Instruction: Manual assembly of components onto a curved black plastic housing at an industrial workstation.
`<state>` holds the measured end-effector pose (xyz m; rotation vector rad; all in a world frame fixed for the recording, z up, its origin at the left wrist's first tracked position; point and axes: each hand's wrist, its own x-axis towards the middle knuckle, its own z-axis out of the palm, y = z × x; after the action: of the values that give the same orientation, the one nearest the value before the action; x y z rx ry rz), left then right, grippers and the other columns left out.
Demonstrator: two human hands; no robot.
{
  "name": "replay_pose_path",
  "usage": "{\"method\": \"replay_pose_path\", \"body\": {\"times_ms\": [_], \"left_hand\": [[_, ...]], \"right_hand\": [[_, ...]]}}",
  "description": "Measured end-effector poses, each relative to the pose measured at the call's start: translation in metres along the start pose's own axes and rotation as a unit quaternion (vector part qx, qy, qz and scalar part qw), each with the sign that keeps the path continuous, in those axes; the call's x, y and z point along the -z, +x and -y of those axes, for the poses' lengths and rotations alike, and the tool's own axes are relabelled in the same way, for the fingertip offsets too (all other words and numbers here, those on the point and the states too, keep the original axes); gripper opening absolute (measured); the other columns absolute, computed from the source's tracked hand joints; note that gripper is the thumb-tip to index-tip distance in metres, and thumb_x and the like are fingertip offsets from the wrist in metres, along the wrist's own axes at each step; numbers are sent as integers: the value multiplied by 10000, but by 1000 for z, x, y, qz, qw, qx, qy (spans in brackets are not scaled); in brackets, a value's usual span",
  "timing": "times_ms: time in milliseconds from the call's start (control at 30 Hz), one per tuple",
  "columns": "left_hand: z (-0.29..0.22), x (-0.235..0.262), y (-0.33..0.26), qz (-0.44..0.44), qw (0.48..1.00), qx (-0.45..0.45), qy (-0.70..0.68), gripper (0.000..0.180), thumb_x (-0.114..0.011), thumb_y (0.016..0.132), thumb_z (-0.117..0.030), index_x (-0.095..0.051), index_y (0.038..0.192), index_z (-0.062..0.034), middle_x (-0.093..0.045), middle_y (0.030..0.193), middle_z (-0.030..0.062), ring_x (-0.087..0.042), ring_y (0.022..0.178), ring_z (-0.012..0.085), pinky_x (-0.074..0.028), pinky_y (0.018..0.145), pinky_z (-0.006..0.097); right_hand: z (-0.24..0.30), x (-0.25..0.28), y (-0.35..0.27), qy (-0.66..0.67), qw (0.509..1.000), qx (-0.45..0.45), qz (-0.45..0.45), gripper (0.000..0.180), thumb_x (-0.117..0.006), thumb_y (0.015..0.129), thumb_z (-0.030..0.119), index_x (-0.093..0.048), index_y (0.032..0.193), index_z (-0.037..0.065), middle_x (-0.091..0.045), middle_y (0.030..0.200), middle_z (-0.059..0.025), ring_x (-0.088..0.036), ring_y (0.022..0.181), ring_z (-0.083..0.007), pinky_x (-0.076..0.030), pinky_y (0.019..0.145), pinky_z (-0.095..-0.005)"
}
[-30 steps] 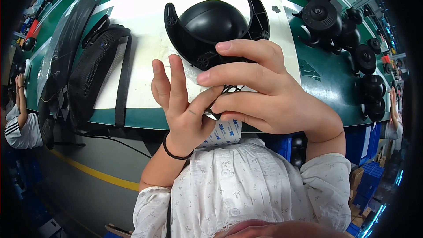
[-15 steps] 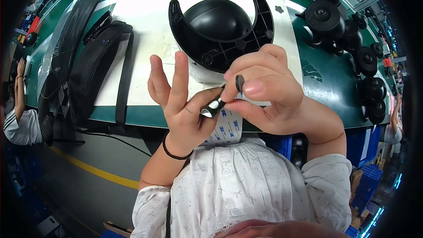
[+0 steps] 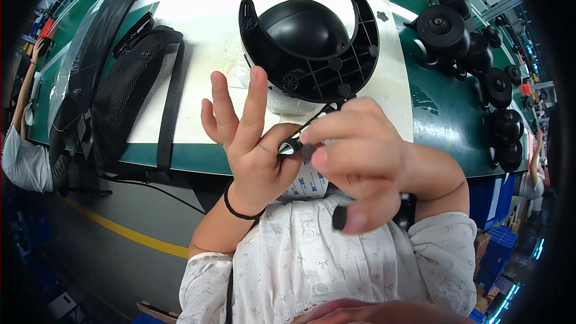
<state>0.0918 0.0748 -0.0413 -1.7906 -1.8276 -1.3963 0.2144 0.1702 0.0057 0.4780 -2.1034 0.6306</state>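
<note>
My right hand (image 3: 366, 156) had swung its thumb down toward my blouse (image 3: 312, 246) since half a second earlier, baring one more round pad (image 3: 344, 90) on the crescent frame. The strip (image 3: 305, 181), white with blue print along its hanging tail and black with round holes higher up, was between my two hands, above my lap at the counter's near edge. My left hand (image 3: 249, 162) pinched it between thumb and forefinger, the other fingers raised and spread, with a black hair tie (image 3: 243, 211) round that wrist. My right fingers were bent close to the strip, a dark disc (image 3: 308, 153) at their tips; I cannot tell whether they gripped it. My right thumb stood apart, another dark disc (image 3: 340, 218) on its tip.

Just beyond lay the black crescent frame (image 3: 315, 78), ribbed face up, curving around a smooth black dome (image 3: 303, 27), with bubble wrap (image 3: 288, 103) showing beneath. Both were over a white mat (image 3: 204, 54) on the green counter (image 3: 444, 144). To my left lay a black mesh bag (image 3: 135, 78) and a long plastic-wrapped piece (image 3: 99, 42); far right, a cluster of black rounded parts (image 3: 441, 29). A co-worker (image 3: 27, 156) sat at the far left, arm stretched forward.
</note>
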Motion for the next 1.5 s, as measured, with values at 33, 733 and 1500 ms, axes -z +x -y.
{"method": "replay_pose_path", "body": {"times_ms": [33, 733, 1500], "left_hand": [[1, -1, -1, -5, 1000, 2, -4, 64, -647, 609, -144, -613, 617, -91, -350, 1335, 171, -124, 1299, 389, -9, 1013, 422], [7, -8, -2, 6, 986, 14, -164, 241, -732, 595, -125, -532, 645, 0, -276, 1341, 254, -262, 1224, 461, -273, 951, 507], [12, -9, 1, 48, 984, 32, -171, 179, -658, 536, -105, -557, 658, -23, -288, 1348, 229, -246, 1238, 452, -264, 922, 552]], "right_hand": [[4, -1, -2, -20, 1000, -13, 17, 332, -505, 786, 329, -451, 1071, 168, -521, 956, -103, -564, 692, -247, -329, 529, -317], [-13, 14, 43, -23, 952, -304, 41, 769, -502, 712, -125, -97, 1327, 97, -443, 1090, -125, -535, 757, -106, -374, 615, -172], [-1, 10, 45, -111, 971, -151, 146, 575, -539, 663, -165, -410, 1133, 139, -512, 1055, -183, -586, 802, -242, -503, 646, -293]]}}
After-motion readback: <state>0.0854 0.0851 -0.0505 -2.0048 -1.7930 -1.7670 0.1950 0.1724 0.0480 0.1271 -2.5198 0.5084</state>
